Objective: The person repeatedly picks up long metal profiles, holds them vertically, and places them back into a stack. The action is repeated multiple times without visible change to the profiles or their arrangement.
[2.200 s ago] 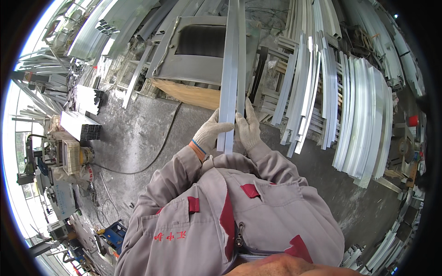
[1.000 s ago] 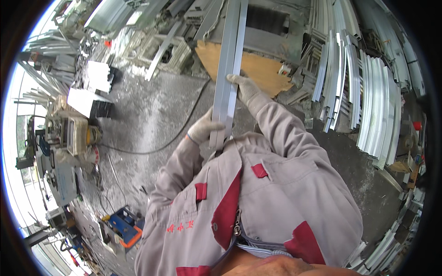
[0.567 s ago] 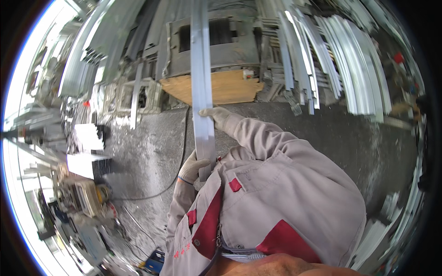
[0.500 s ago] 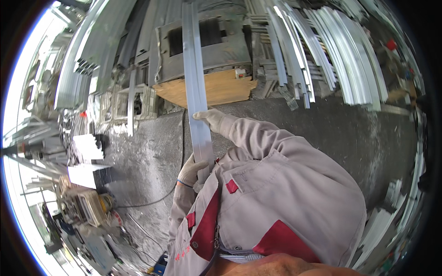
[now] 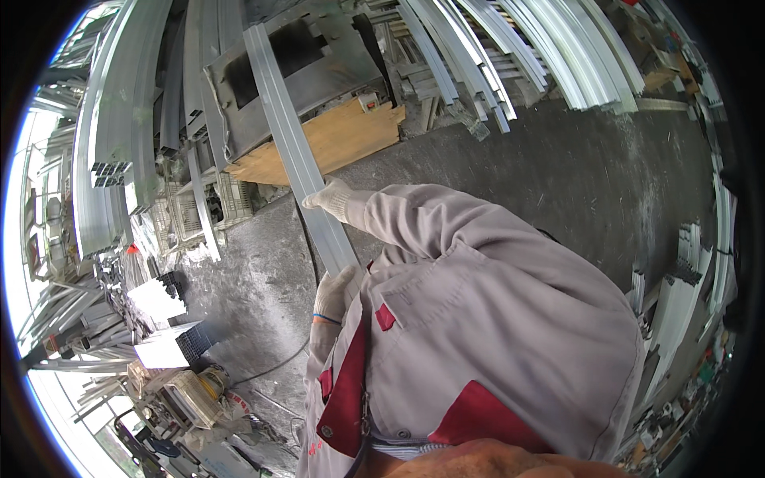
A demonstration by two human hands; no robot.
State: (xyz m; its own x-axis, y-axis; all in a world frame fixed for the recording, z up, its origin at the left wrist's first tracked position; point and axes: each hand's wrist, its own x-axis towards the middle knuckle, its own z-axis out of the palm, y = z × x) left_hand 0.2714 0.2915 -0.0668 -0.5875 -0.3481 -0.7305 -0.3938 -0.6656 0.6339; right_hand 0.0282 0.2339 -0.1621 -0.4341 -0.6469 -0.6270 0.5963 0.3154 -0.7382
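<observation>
I hold a long silvery metal profile (image 5: pixel 288 131) with lengthwise ridges, its near end close against my jacket. My right hand (image 5: pixel 329 199), in a pale work glove, reaches across and grips the profile's right edge partway along, thumb over the top face. Near my chest, my left hand (image 5: pixel 333 295), also gloved, is closed around the near end; part of that end is hidden by the hand and the jacket. The far end of the profile lies over a dark metal cabinet (image 5: pixel 319 68).
A torn wooden board (image 5: pixel 327 143) lies in front of the cabinet. Stacks of metal profiles (image 5: pixel 550 48) stand at the far right and far left. Plastic crates (image 5: pixel 233 199) sit left of the board. A dark cable (image 5: pixel 309 247) crosses the grey floor (image 5: pixel 494 163). White-wrapped bundles (image 5: pixel 159 299) lie at the left.
The view has turned, so the cabinet and board now appear farther left and tilted. The profile's far end has shifted left and shows on the cabinet. Both hands keep their grip.
</observation>
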